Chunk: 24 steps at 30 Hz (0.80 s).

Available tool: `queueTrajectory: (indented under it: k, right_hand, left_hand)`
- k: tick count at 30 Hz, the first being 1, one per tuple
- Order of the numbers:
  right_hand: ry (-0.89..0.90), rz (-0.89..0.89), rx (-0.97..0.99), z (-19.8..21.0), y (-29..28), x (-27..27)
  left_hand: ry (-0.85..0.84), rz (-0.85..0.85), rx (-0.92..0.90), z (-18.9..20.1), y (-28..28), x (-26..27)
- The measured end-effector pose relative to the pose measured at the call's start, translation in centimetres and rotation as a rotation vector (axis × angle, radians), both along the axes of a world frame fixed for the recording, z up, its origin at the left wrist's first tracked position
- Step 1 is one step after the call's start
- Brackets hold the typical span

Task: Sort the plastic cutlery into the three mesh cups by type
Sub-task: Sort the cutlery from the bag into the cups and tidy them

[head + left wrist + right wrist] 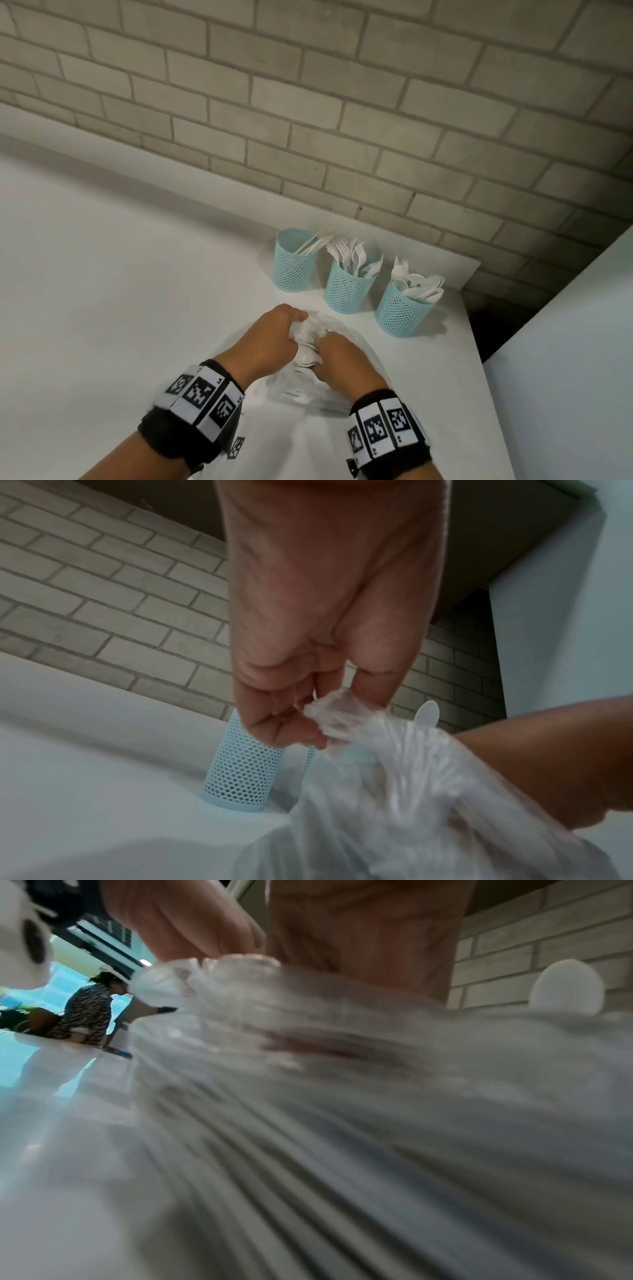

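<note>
Three light-blue mesh cups stand in a row on the white table: the left cup holds knives, the middle cup holds forks, the right cup holds spoons. In front of them lies a clear plastic bag with white cutlery inside. My left hand pinches the bag's gathered mouth. My right hand grips the bag beside it, fingers curled into the plastic. In the left wrist view the left fingers hold the crumpled plastic. The right wrist view is mostly blurred bag.
A brick wall runs behind the table. The table's right edge lies close beyond the spoon cup, with a dark gap and another white surface past it. A person stands far off in the right wrist view.
</note>
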State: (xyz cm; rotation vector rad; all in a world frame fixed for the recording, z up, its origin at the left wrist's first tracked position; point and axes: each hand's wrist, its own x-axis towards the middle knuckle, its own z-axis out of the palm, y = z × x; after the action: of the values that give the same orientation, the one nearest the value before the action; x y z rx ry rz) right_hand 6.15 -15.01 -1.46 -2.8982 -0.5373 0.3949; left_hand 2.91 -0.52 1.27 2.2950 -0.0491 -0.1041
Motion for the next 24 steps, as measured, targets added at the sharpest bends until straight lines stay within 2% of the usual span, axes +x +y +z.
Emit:
queueTrajectory:
  k: [7, 11, 13, 15, 17, 18, 20, 22, 24]
  right_hand:
    - [0.021, -0.060, 0.262, 2.6, -2.2, 0.1]
    - [0.125, -0.127, 0.517, 3.8, -3.1, 0.1]
    - [0.145, -0.178, 0.664, 4.3, -3.3, 0.1]
    - [0.178, -0.215, 0.862, 4.9, -3.3, 0.2]
    - [0.220, -0.250, 1.050, 5.5, -3.1, 0.6]
    - [0.239, -0.265, 1.128, 5.7, -2.9, 0.8]
    - [0.287, -0.305, 1.298, 6.1, -2.3, 1.3]
    - [0.357, -0.344, 1.499, 6.3, -1.8, 1.5]
    - [0.428, -0.362, 1.614, 6.2, -1.4, 1.7]
  left_hand:
    - [-0.006, 0.056, 0.017, 0.0, 0.6, -0.1]
    - [0.013, 0.055, 0.049, 0.1, 0.5, 0.0]
    - [0.019, 0.053, 0.134, 0.4, 0.2, -0.1]
    - [-0.061, 0.056, 0.182, 0.6, -0.1, 0.1]
    - [-0.141, 0.002, 0.042, 0.7, -0.7, 0.4]
    - [-0.125, -0.032, -0.082, 0.7, -1.0, 0.5]
    - [0.030, -0.074, -0.318, 1.0, -1.7, 0.8]
    - [0.183, -0.094, -0.460, 1.3, -2.3, 0.9]
    - [0.287, -0.139, -0.588, 1.8, -2.4, 0.9]
